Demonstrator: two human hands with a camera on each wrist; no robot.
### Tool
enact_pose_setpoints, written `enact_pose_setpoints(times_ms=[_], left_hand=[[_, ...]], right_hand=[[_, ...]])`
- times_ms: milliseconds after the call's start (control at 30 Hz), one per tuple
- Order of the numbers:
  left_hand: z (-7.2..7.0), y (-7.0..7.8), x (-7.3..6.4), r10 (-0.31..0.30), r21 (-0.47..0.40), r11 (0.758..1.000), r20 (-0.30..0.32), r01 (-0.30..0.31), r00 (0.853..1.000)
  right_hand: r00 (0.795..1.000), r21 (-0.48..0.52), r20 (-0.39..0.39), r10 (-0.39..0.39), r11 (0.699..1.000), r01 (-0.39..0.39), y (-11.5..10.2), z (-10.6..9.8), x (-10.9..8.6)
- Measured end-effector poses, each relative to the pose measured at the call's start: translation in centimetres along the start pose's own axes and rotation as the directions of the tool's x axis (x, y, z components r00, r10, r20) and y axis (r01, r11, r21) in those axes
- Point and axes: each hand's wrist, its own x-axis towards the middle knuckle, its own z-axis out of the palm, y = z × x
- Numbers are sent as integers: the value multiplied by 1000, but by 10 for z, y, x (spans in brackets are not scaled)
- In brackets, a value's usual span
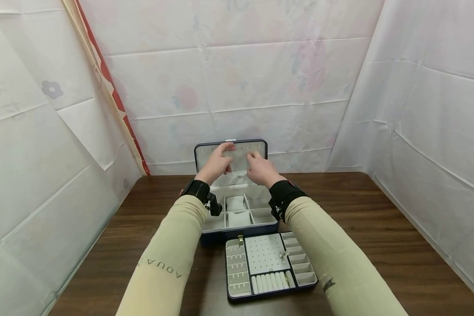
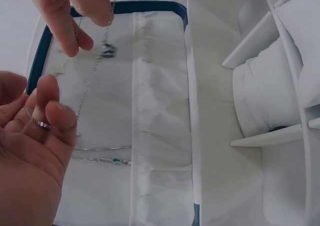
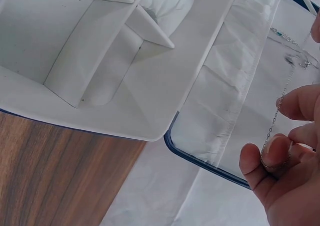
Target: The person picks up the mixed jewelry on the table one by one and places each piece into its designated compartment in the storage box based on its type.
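Observation:
A thin silver chain necklace (image 2: pixel 84 98) with a small dark pendant is stretched between both hands, in front of the raised lid (image 1: pixel 242 153) of a jewelry box (image 1: pixel 239 229). My left hand (image 1: pixel 216 164) holds one end, the chain looped over its curled fingers (image 2: pixel 60 117). Its other end is in my right hand (image 1: pixel 260 169), draped around the fingers in the right wrist view, where the chain (image 3: pixel 274 121) runs up past the fingertips. Behind the hands, other bracelets or chains (image 2: pixel 107 161), one with teal stones, hang against the lid's pale lining.
The box's lower part has white compartments, two with watch pillows (image 1: pixel 238 218). In front lies a removable jewelry tray (image 1: pixel 266 259) with ring rolls, an earring panel and small slots. Everything stands on a dark wooden table (image 1: pixel 359 219) before sheet-covered walls (image 1: pixel 237 79).

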Motion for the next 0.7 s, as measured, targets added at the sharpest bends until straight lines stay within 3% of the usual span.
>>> enact_pose_setpoints(times_ms=[433,700], left_hand=[[-1,0,3,25,18,1000,10,-25,1000],[-1,2,-3,24,48,999,27,-25,999]], right_hand=[[1000,22,-9,-10,1000,10,3,3,1],[1000,32,8,-12,999,12,4,5,1]])
